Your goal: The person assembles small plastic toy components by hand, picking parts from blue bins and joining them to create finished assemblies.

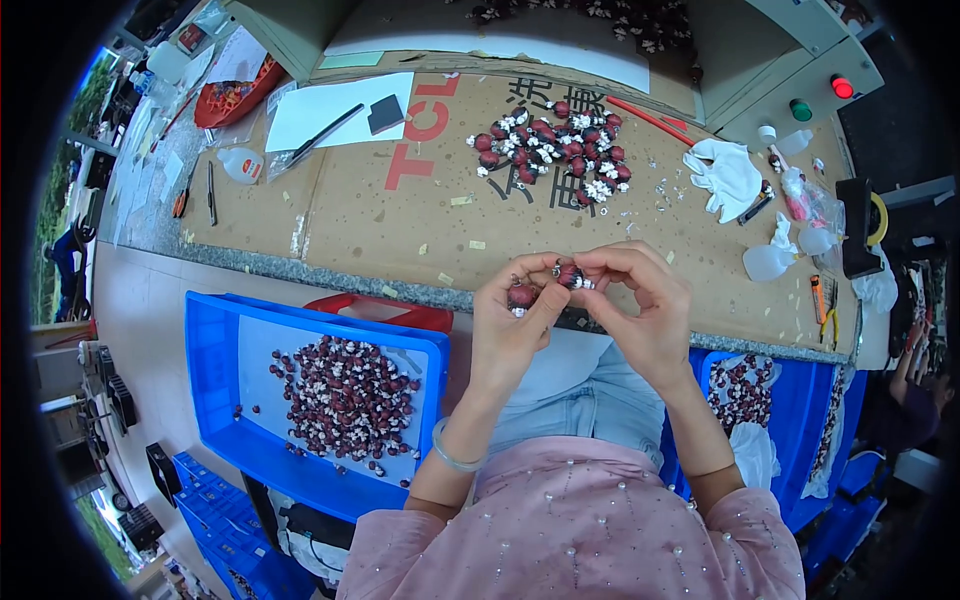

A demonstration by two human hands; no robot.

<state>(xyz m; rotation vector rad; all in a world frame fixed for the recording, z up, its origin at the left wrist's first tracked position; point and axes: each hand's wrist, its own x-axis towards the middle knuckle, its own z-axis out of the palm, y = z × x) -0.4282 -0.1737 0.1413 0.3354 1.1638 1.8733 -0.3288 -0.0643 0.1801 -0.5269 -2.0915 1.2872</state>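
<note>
Above the table's near edge my two hands meet around a small round dark red piece with white ends [569, 276]. My left hand [515, 325] is closed, with thumb and finger on that piece's left side. A second, similar red piece [521, 297] sits within the same hand's curled fingers. My right hand [648, 315] pinches the first piece at its white end from the right. A pile of like red and white pieces [545, 150] lies farther back on the cardboard-covered table [360, 225].
Left below the table, a blue bin [215, 380] holds many such pieces; more bins [800, 420] stand at right. A white glove [722, 178], a plastic bottle [768, 262], a cutter [818, 297] and tweezers [211, 193] lie on the table. A grey-green cabinet [770, 70] borders the back.
</note>
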